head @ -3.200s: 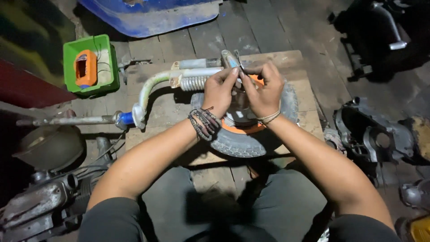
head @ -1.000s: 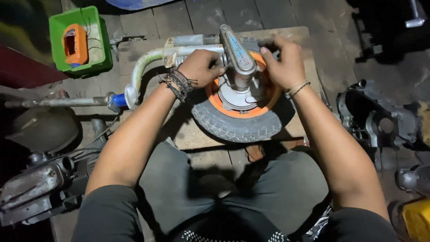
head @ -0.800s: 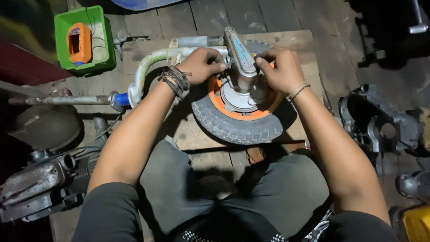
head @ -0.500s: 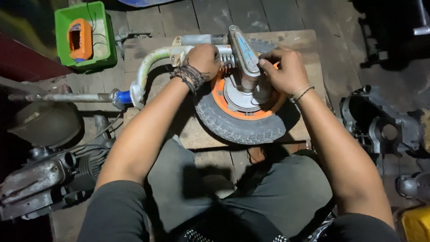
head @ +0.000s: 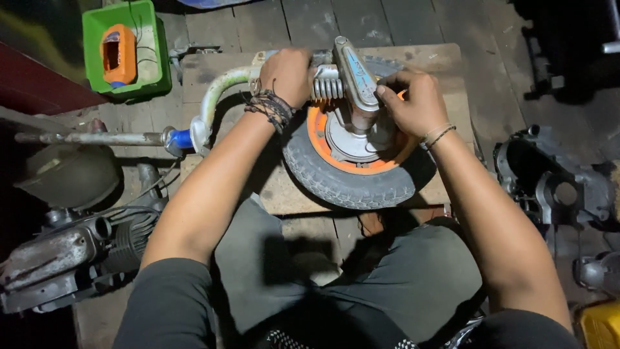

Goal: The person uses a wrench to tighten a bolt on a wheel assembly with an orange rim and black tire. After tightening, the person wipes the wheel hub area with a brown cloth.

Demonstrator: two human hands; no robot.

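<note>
A small wheel with a black tyre [head: 349,184] and an orange rim [head: 318,132] lies flat on a wooden board [head: 445,61]. A pale curved fork tube [head: 216,97] with a coil spring [head: 326,87] and a grey swing arm [head: 355,74] sits over its hub [head: 352,139]. My left hand [head: 287,74] grips the fork tube just left of the spring. My right hand [head: 413,103] presses against the swing arm's right side, fingers curled at it. Dark bracelets circle my left wrist.
A green tray [head: 152,77] holding an orange part [head: 119,55] stands at the upper left. A steel rod [head: 90,137] runs left from the fork. An engine [head: 71,249] lies lower left, a grey metal casing [head: 555,184] at the right. My knees are below the board.
Since about three seconds ago the fork and wheel have been set flat under my hands. In the last second my left hand slid right along the tube toward the spring.
</note>
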